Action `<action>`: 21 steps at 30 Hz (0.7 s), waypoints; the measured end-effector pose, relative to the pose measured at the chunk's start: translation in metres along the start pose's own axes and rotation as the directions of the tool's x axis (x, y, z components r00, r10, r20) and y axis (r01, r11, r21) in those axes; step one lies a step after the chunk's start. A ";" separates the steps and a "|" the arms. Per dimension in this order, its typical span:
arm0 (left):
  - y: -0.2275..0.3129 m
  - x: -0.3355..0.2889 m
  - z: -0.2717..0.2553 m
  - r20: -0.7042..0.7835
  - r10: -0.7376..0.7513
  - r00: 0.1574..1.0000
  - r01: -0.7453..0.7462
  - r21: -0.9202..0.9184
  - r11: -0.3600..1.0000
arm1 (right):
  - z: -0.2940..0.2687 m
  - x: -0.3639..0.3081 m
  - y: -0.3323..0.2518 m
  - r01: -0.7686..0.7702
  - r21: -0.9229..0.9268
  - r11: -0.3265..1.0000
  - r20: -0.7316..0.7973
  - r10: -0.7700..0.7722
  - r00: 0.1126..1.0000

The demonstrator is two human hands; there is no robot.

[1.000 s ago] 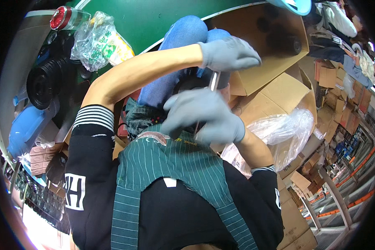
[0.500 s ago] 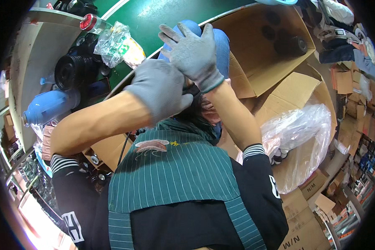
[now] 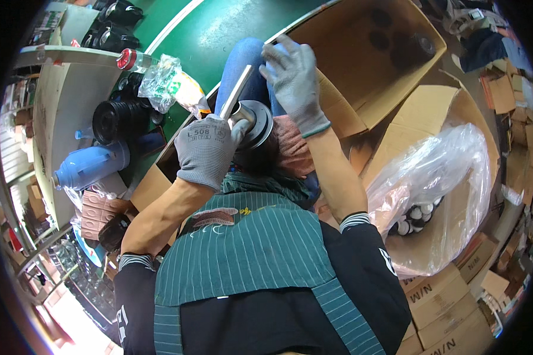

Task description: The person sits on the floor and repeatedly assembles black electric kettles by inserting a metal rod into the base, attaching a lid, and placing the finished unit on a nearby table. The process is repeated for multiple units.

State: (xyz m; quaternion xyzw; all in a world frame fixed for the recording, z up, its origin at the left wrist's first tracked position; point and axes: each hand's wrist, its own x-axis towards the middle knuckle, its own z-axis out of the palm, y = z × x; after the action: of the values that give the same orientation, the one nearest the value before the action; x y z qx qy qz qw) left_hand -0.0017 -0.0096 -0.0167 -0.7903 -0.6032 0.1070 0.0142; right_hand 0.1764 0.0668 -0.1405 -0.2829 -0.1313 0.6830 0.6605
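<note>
My left hand, in a grey coated glove, is closed round a flat silver metal bar that points up and away. Its thumb presses against a short shiny metal tube standing out of a round grey-and-black disc-shaped part at my lap. Whether bar and tube are one piece is hidden by the glove. My right hand, gloved alike, is raised just right of the disc above my knee. Its fingers are bent a little and apart, with nothing seen in them.
An open cardboard box with dark round parts lies ahead right; another, lined with a clear plastic bag, holds black-and-white pieces. To the left are stacked black discs, a blue flask-like container, a red-capped jar and a crumpled plastic bag.
My hands, which overlapped over my lap, have parted. The left has drawn back and turned, bringing the bar, tube and disc into sight; the right has moved slightly right.
</note>
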 end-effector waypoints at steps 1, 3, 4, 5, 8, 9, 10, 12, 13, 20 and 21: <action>0.001 0.000 -0.001 0.011 0.020 1.000 -0.020 -0.015 1.000 | -0.006 0.003 0.007 -0.109 -0.028 0.994 0.008 0.110 0.994; 0.002 0.001 -0.007 0.031 0.047 0.998 -0.045 -0.042 0.998 | -0.004 0.016 0.028 -0.329 -0.086 0.940 0.028 0.333 0.943; 0.002 0.001 -0.004 -0.020 0.073 0.997 -0.073 -0.008 0.997 | 0.006 0.026 0.035 -0.336 -0.116 0.935 0.002 0.339 0.941; 0.001 0.000 0.003 -0.070 0.100 0.992 -0.099 0.027 0.995 | 0.006 0.042 0.038 -0.403 -0.051 0.914 0.075 0.406 0.911; 0.001 0.004 -0.001 -0.059 0.118 0.991 -0.113 0.083 0.990 | 0.006 0.061 0.044 -0.555 0.046 0.831 0.188 0.538 0.822; 0.005 0.010 -0.005 -0.035 0.126 0.991 -0.122 0.096 0.988 | -0.027 0.078 0.064 -0.630 0.234 0.741 0.604 0.397 0.691; -0.003 0.009 0.000 -0.055 0.145 0.988 -0.138 0.112 0.984 | -0.032 0.077 0.075 -0.532 0.266 0.804 0.470 0.373 0.800; -0.021 0.015 0.011 -0.032 0.157 0.987 -0.157 0.024 0.987 | -0.037 0.059 0.079 -0.512 0.391 0.765 0.657 0.158 0.737; -0.024 0.021 0.012 0.039 0.164 0.986 -0.164 0.001 0.986 | -0.045 0.061 0.080 -0.475 0.377 0.795 0.598 0.182 0.780; -0.048 0.036 0.017 0.140 0.307 0.942 -0.262 -0.271 0.926 | -0.019 0.021 0.029 -0.465 0.420 0.779 0.456 0.262 0.851; -0.049 0.040 0.019 0.068 0.358 0.931 -0.324 -0.292 0.900 | -0.021 0.018 0.022 -0.403 0.375 0.835 0.437 0.224 0.871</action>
State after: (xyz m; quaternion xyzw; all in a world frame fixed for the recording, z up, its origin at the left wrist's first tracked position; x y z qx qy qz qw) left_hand -0.0415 0.0399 -0.0343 -0.8700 -0.4641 0.0697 -0.1512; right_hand 0.1706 0.0777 -0.1737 -0.0022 -0.0427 0.8361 0.5470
